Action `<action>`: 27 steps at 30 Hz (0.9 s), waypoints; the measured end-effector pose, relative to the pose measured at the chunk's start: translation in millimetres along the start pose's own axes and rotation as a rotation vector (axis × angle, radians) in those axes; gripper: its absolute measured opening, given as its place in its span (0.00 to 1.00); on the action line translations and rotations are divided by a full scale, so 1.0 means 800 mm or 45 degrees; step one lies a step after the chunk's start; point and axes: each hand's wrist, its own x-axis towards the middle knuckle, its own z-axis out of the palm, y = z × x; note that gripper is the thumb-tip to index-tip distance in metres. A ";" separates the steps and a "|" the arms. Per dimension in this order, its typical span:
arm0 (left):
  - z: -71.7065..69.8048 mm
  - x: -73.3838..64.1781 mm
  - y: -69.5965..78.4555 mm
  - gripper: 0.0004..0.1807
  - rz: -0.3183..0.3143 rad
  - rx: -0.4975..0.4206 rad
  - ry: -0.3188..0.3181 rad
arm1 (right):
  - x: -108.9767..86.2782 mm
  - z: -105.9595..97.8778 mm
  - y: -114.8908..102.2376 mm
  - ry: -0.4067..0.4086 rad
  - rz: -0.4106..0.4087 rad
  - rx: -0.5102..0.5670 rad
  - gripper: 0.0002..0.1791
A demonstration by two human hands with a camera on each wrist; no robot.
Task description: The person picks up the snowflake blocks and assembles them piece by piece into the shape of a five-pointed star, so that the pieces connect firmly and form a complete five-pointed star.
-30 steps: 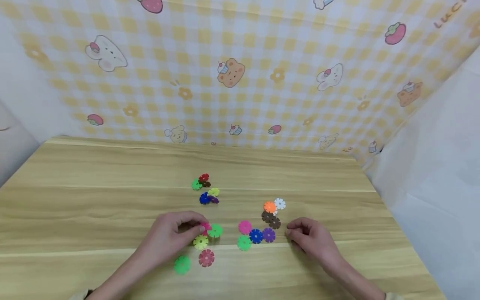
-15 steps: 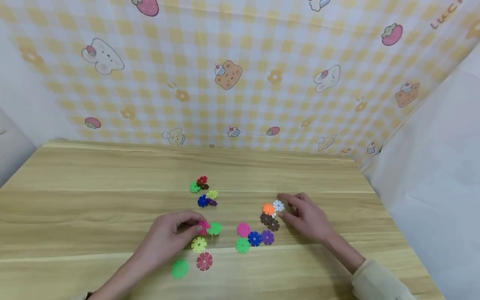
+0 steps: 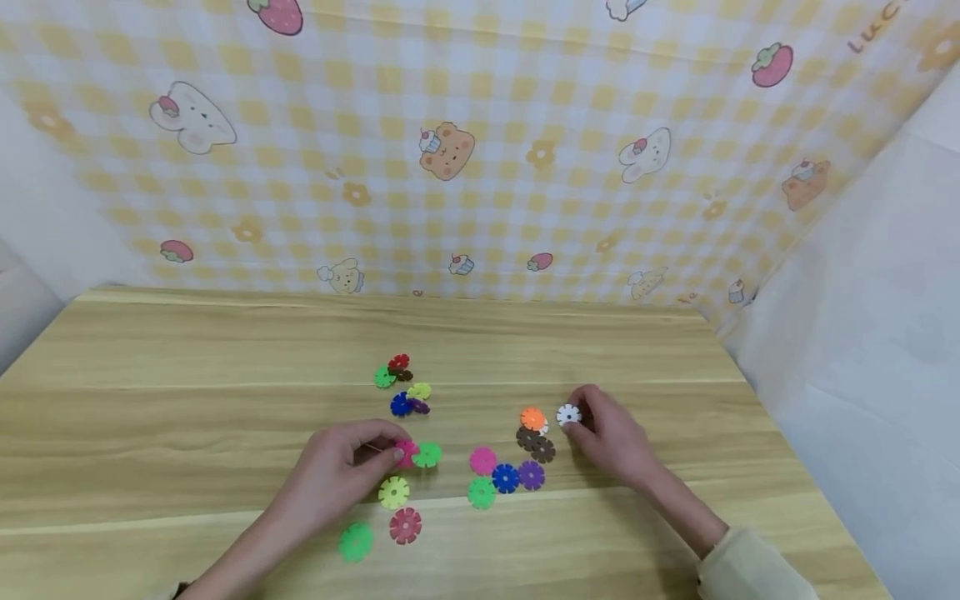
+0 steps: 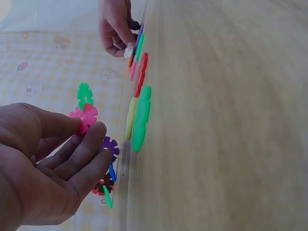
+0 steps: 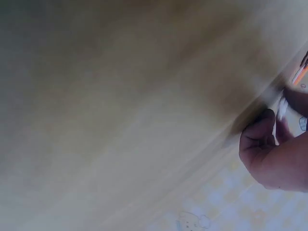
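My left hand (image 3: 345,462) pinches a pink notched plastic disc (image 3: 406,453) between thumb and fingers. A green notched disc (image 3: 428,455) is joined to its edge, as the left wrist view also shows. Over at the right, my right hand (image 3: 613,439) holds a white notched disc (image 3: 568,415) by its edge. Just left of that lie an orange disc (image 3: 532,418), a mostly covered white one and brown discs (image 3: 543,451). Below the left hand are a yellow disc (image 3: 393,492), a red disc (image 3: 405,526) and a green disc (image 4: 141,118). In the right wrist view the right fingertips are blurred.
Between the hands lie loose pink (image 3: 483,461), blue (image 3: 506,478), purple (image 3: 532,475) and green discs (image 3: 482,492). Farther back stand two joined clusters, one with a red disc (image 3: 399,362), one with a blue disc (image 3: 401,404). A checked cloth (image 3: 480,200) hangs behind the wooden table (image 3: 187,400).
My right hand has moved from beside the purple disc up to the white disc, gripped it and drawn it right, away from the orange one. The left hand keeps its hold on the pink disc.
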 end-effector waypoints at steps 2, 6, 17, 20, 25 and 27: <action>0.000 0.000 0.000 0.05 -0.015 -0.018 -0.009 | -0.005 0.001 0.001 0.087 -0.020 0.028 0.08; 0.002 0.001 0.000 0.04 -0.034 -0.056 -0.021 | -0.016 -0.007 0.011 0.155 0.088 0.211 0.07; 0.004 0.000 0.007 0.10 -0.091 -0.070 0.009 | -0.032 -0.022 0.008 -0.133 0.566 1.122 0.20; 0.007 0.000 0.009 0.09 -0.060 -0.111 0.008 | -0.038 -0.018 -0.013 -0.198 0.601 1.289 0.13; 0.009 -0.002 0.015 0.07 -0.039 -0.150 0.009 | -0.045 0.003 -0.069 -0.341 0.551 1.432 0.04; 0.011 -0.004 0.014 0.06 -0.002 -0.140 0.009 | -0.048 0.015 -0.092 -0.377 0.515 1.430 0.03</action>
